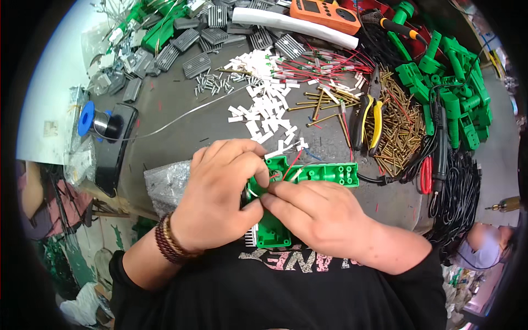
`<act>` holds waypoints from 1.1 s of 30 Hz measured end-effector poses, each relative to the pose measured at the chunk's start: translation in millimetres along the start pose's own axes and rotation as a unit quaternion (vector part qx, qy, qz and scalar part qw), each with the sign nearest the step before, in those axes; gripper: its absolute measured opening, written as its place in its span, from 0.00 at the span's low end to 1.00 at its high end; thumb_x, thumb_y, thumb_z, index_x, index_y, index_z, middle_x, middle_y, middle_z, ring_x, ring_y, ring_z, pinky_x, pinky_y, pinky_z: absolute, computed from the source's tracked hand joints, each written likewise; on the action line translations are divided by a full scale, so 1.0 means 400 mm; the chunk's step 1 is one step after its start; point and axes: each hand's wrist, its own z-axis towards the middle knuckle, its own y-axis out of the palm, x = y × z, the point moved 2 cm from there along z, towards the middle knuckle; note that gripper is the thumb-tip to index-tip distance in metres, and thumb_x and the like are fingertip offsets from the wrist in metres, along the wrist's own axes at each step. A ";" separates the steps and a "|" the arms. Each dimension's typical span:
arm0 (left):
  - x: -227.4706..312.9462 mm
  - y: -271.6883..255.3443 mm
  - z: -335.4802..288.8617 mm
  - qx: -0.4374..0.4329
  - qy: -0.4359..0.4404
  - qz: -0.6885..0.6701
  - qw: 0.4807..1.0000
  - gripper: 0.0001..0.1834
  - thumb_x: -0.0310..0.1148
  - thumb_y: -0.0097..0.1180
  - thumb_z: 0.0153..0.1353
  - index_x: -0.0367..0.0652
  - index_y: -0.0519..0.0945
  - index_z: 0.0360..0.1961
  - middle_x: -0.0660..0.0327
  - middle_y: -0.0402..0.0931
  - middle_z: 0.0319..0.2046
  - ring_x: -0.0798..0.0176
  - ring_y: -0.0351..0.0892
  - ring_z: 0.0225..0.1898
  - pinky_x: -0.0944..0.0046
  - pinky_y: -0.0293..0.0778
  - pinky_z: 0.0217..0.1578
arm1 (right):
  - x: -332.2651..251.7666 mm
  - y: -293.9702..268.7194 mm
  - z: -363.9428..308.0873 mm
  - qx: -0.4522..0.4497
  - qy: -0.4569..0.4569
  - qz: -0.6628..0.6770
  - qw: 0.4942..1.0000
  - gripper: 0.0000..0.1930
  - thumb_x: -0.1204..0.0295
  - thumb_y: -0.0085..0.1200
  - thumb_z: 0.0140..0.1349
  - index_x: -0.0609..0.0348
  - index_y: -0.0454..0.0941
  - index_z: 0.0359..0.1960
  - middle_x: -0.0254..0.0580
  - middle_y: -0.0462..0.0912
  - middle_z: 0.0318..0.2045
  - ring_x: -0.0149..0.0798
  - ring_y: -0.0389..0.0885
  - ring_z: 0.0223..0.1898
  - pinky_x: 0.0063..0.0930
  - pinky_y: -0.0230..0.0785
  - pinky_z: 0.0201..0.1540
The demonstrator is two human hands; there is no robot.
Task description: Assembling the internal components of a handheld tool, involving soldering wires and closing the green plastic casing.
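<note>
Prob. L-shaped grn housing [324,176]: far arm's long axis L-R, tip R

From my far-off seat I am viewing a dark grey tabletop [176,99]. Along its far side, grey finned blocks [214,36] are lying heaped near a white tube [294,26] and an orange meter [324,15]. White sleeves [269,115] are covering the middle, silver screws [215,83] lying just left. Yellow-and-black pliers [377,124] are resting beside brass-coloured screws [400,124]; green plastic parts [466,96] are crowding the right. A dark phone [116,151] is lying at the left, a clear plastic bag [164,187] nearer the front.
</note>
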 end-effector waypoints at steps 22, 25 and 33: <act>0.015 -0.069 0.018 -0.110 0.170 0.115 0.972 0.11 0.25 0.61 0.44 0.44 0.81 0.33 0.51 0.70 0.49 0.45 0.75 0.46 0.54 0.76 0.44 | -0.011 -0.009 0.039 -0.117 -0.096 -0.084 0.985 0.06 0.68 0.55 0.41 0.55 0.78 0.17 0.36 0.69 0.26 0.38 0.72 0.32 0.28 0.64 0.30; 0.021 -0.072 0.024 -0.126 0.154 0.122 0.972 0.13 0.25 0.61 0.43 0.45 0.81 0.34 0.51 0.70 0.49 0.46 0.75 0.46 0.53 0.76 0.45 | -0.032 -0.009 0.044 -0.156 -0.081 -0.114 0.978 0.07 0.66 0.55 0.44 0.55 0.79 0.18 0.35 0.69 0.26 0.37 0.71 0.32 0.28 0.61 0.31; 0.007 -0.120 0.006 -0.082 0.124 -0.012 0.989 0.27 0.25 0.70 0.43 0.44 0.78 0.48 0.48 0.72 0.54 0.40 0.75 0.51 0.50 0.75 0.49 | -0.015 -0.035 0.024 -0.086 -0.021 -0.098 0.991 0.17 0.68 0.54 0.50 0.58 0.83 0.43 0.42 0.73 0.45 0.34 0.74 0.33 0.25 0.68 0.32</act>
